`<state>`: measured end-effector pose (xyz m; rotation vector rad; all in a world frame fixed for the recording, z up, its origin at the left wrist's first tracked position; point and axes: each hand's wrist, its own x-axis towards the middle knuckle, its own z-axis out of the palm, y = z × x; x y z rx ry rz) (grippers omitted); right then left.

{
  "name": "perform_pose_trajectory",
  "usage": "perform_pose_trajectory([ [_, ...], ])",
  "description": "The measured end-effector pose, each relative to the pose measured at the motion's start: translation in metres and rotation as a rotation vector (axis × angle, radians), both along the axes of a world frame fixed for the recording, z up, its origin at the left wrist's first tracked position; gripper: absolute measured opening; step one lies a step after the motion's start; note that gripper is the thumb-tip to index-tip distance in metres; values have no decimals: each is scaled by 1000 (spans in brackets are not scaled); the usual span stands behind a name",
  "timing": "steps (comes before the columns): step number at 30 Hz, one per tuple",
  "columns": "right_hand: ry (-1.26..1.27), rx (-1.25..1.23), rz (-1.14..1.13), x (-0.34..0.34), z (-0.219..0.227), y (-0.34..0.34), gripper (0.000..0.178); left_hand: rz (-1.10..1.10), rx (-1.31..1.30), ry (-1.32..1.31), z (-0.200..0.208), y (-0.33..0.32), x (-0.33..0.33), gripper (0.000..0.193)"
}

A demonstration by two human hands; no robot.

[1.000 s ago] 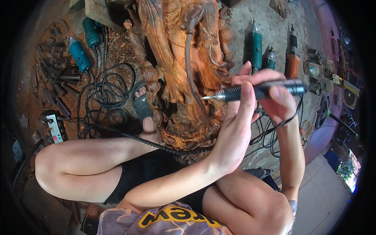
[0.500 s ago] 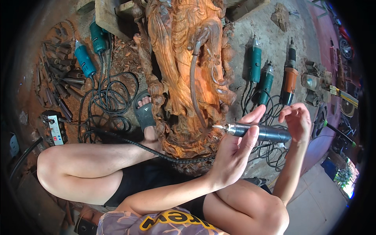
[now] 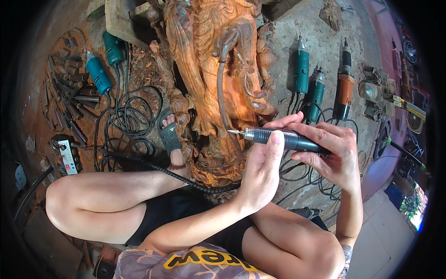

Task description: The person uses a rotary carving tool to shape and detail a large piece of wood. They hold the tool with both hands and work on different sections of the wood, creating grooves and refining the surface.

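A black rotary carving handpiece [image 3: 294, 141] with a silver collar and a thin pointed bit lies across both hands, its tip pointing left. My left hand [image 3: 261, 176] is closed on its front part, the thumb on the near side and fingers on the far side. My right hand [image 3: 335, 151] grips its rear end between thumb and fingers. Just beyond the bit stands a carved orange-brown wooden figure [image 3: 237, 88] with draped folds and a long curved stem. The bit overlaps the figure's lower part in view; whether it touches the wood, I cannot tell.
Teal power grinders [image 3: 301, 69] and an orange one [image 3: 345, 90] lie right of the carving, cords tangled. More teal grinders [image 3: 98, 73] and several dark chisels [image 3: 69, 109] lie left, near a white control box [image 3: 68, 157]. A black ribbed cable [image 3: 174, 176] crosses by my sandalled foot [image 3: 171, 135].
My right hand, apart from the handpiece before, has come left and now grips its rear end. The left hand and handpiece have moved left and slightly up.
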<state>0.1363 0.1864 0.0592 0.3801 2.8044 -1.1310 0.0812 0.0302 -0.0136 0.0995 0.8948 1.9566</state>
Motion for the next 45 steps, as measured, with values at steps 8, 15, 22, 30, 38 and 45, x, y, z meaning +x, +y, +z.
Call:
perform_pose_trajectory([
  [8,21,15,36,0,-8,5,53,-12,-57,-19,-2,-1,2,58],
  [15,74,30,39,-13,-15,8,52,-12,-98,-50,3,4,-12,57],
  [22,47,18,49,-14,-15,11,51,0,-93,-52,3,5,-12,59],
  [30,79,73,123,-8,-19,15,55,-22,-78,-53,-2,2,-3,59],
  [38,7,0,118,-12,-12,15,47,5,-76,-88,2,0,3,58],
  [45,90,51,58,-18,-18,13,51,-8,-78,-75,2,10,-19,59],
])
